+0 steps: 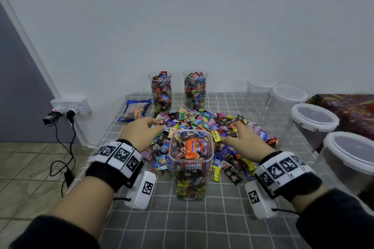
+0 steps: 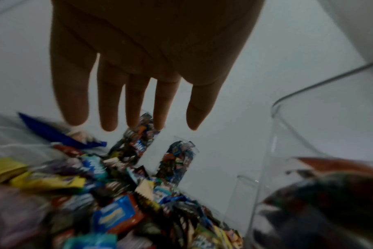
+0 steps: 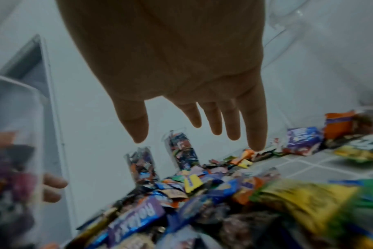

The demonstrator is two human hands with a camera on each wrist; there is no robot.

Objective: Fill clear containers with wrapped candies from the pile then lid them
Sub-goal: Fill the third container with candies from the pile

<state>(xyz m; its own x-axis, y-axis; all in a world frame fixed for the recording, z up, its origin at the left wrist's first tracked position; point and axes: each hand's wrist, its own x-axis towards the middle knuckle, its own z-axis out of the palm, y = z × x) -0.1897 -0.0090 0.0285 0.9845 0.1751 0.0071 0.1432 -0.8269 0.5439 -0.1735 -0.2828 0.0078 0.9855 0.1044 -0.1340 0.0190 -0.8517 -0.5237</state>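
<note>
A clear square container (image 1: pixel 191 164), full of wrapped candies to its rim and without a lid, stands in front of the candy pile (image 1: pixel 204 125) on the grid-pattern tablecloth. My left hand (image 1: pixel 141 130) hovers over the pile's left side with straight, spread fingers (image 2: pixel 109 107) and holds nothing. My right hand (image 1: pixel 240 137) is over the pile's right side, its fingers (image 3: pixel 232 123) also straight and empty. The container's wall (image 2: pixel 309 151) shows at the right of the left wrist view and its wall (image 3: pixel 15 134) at the left of the right wrist view.
Two filled, unlidded clear containers (image 1: pixel 160 91) (image 1: pixel 195 89) stand at the back by the wall. Several lidded empty containers (image 1: pixel 313 121) line the right edge. A blue candy bag (image 1: pixel 134 110) lies back left. A wall socket with cables (image 1: pixel 68 109) is left of the table.
</note>
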